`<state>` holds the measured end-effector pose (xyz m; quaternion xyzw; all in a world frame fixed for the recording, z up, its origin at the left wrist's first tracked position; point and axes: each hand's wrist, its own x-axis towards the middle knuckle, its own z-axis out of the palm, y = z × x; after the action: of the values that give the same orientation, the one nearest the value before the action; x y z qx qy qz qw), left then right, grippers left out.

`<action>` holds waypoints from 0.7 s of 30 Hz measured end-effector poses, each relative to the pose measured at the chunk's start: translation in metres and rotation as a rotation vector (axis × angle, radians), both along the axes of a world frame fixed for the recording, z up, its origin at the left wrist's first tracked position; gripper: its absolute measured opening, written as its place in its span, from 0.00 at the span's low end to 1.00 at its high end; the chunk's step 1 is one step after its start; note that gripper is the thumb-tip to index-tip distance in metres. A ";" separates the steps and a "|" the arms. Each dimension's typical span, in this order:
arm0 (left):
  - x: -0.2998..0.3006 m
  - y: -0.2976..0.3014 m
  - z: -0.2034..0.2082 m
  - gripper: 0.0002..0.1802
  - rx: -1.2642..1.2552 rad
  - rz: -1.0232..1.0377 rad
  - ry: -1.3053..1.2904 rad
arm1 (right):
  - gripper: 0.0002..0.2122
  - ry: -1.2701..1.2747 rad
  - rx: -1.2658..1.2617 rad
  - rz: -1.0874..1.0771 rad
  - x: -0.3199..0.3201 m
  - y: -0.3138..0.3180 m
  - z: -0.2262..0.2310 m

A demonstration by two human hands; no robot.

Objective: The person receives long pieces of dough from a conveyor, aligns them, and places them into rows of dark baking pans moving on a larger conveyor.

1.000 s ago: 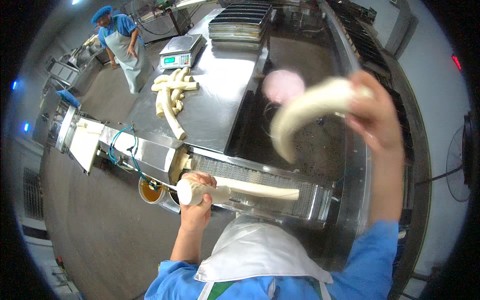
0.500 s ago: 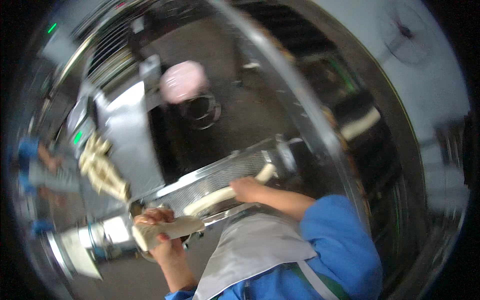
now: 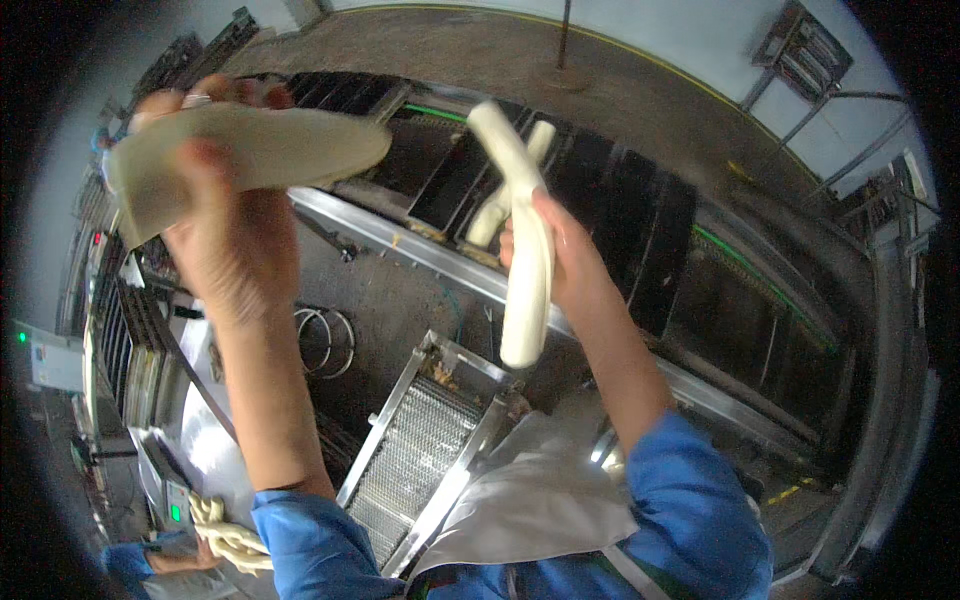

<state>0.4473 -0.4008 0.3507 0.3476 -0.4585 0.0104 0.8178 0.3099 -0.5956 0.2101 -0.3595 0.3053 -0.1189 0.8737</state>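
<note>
In the left grip (image 3: pixel 240 240), a pale tapered piece (image 3: pixel 290 145) is clasped; in the right grip (image 3: pixel 565 245), a dough strip (image 3: pixel 528 300) is pinched, near dark trays (image 3: pixel 620 230).

Blue sleeves (image 3: pixel 690 500) and my white apron (image 3: pixel 545 510)
My sleeves end near the elbows; a pale strap (image 3: pixel 637 573) meets the apron.

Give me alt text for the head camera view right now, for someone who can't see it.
A right hand holds a long pale dough roll before dark trays, where another roll lies. The left hand grips a pale tapered object. A metal mesh conveyor stands below.
</note>
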 end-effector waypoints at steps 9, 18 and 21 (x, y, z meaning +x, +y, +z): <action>0.119 -0.066 -0.268 0.22 1.336 0.628 -0.364 | 0.19 0.358 0.004 -0.187 0.088 -0.028 -0.153; 0.122 -0.089 -0.251 0.26 1.631 0.497 -0.217 | 0.22 0.425 -1.042 0.010 0.064 -0.014 -0.158; 0.104 -0.115 -0.221 0.30 1.908 0.395 -0.312 | 0.24 0.406 -1.019 0.030 0.044 -0.012 -0.150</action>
<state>0.5518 -0.5153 0.1301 0.9266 -0.3110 -0.1815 0.1086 0.3544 -0.6076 0.0604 -0.7573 0.3662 -0.1675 0.5141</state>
